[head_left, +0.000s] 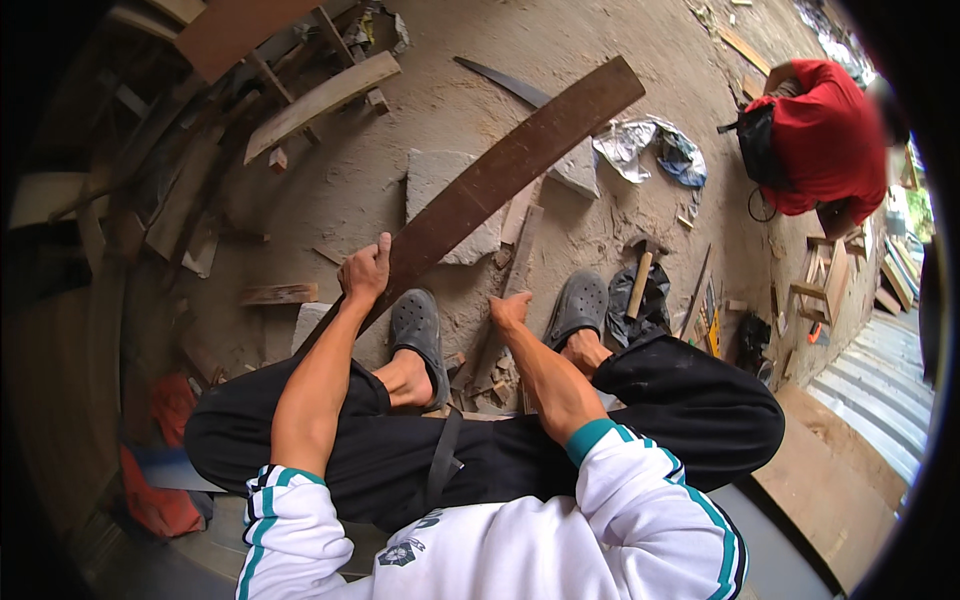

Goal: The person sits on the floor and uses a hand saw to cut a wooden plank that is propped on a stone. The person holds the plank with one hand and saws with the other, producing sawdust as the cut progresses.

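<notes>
My left hand [365, 270] is closed around the edge of a long reddish-brown wooden plank [500, 170]. The plank slants from beside my left knee up to the far right, over a pale stone slab [440, 185]. Between my feet, my right hand [511, 309] has its fingers closed on a narrow wooden strip [520, 255], whose lower end lies among small wood offcuts. Beyond the plank, a dark saw blade [497, 78] lies on the ground, partly hidden by it. A hammer [640, 283] with a wooden handle rests on black plastic right of my right shoe.
Stacked boards [320, 105] and scrap wood fill the left side. Crumpled silver wrapping [628, 150] lies past the plank. A person in a red shirt [830, 140] bends over at the far right. Nearer on the right lie corrugated sheet metal [870, 390] and a wooden frame [825, 280].
</notes>
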Demonstrator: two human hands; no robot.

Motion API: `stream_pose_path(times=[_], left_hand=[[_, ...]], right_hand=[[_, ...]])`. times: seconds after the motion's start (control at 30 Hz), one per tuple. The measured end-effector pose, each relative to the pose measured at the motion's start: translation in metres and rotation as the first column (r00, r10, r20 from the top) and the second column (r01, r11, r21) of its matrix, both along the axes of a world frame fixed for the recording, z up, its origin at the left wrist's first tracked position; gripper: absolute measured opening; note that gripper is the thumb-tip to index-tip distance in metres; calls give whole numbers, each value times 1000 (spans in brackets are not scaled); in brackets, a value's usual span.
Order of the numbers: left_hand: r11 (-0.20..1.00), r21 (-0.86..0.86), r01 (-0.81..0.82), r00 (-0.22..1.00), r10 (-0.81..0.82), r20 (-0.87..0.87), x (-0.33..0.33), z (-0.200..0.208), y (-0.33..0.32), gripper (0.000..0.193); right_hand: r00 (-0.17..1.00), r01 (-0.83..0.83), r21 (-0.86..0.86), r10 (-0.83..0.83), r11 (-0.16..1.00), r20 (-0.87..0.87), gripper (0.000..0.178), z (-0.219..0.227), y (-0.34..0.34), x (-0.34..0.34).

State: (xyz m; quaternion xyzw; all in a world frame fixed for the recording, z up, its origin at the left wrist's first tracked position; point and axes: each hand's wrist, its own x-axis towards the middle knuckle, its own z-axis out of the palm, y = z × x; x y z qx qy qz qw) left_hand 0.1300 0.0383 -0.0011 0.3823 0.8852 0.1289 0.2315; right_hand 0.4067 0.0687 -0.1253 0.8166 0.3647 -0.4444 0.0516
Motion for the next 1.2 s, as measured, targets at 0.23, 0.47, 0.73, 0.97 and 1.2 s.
stream_pose_path(times=[0.23,0.47,0.73,0.97,1.2], left_hand=[[992,105,-71,997,69,15,-20,20,-2,79],[966,236,-102,994,92,54,-35,31,9,80],[963,213,-162,984,173,-32,-66,31,0,78],[980,150,-130,989,139,-54,-47,15,1,75],[995,86,-59,998,57,27,-54,28,-3,81]], right_hand=[[958,-11,585,176,811,-225,61,28,83,6],[542,-7,926,780,377,-313,45,60,297,-87],[745,-194,894,654,404,-134,45,103,313,-113],[624,-462,562,702,686,-344,106,34,178,-53],[554,-405,619,719,673,-420,113,23,174,-49]])
